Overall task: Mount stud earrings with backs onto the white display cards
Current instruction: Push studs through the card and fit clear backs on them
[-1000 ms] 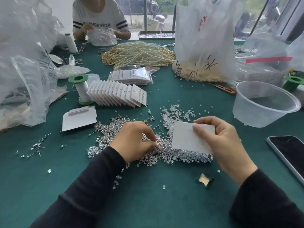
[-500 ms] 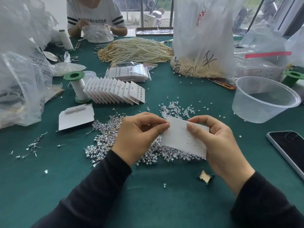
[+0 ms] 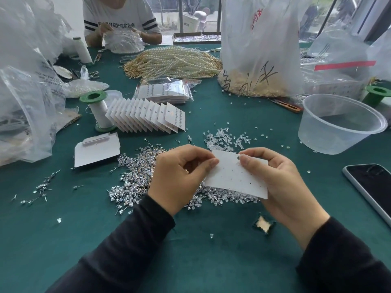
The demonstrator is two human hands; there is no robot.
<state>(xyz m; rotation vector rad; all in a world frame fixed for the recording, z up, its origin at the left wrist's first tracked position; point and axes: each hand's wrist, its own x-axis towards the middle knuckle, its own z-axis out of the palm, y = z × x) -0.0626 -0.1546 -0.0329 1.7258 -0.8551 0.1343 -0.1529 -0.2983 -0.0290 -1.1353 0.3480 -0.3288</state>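
Note:
My right hand (image 3: 281, 182) holds a white display card (image 3: 234, 176) with small punched holes, thumb on its top edge. My left hand (image 3: 179, 176) pinches at the card's left edge; a stud earring between its fingertips is too small to make out. Both hands hover over a pile of stud earrings (image 3: 135, 178) on the green table. A heap of clear earring backs (image 3: 226, 138) lies just beyond the card. A fanned row of filled cards (image 3: 148, 117) stands further back on the left.
A clear plastic tub (image 3: 338, 123) sits at right, a phone (image 3: 372, 187) at the right edge. Blank cards (image 3: 97, 149), a green-capped thread spool (image 3: 97, 111), bagged cards (image 3: 165, 92), pearl strands (image 3: 173, 62) and plastic bags surround the work spot. Another person (image 3: 120, 20) sits across.
My left hand rose from the stud pile and came to the card's left edge. My right hand lifted and tilted the card toward me.

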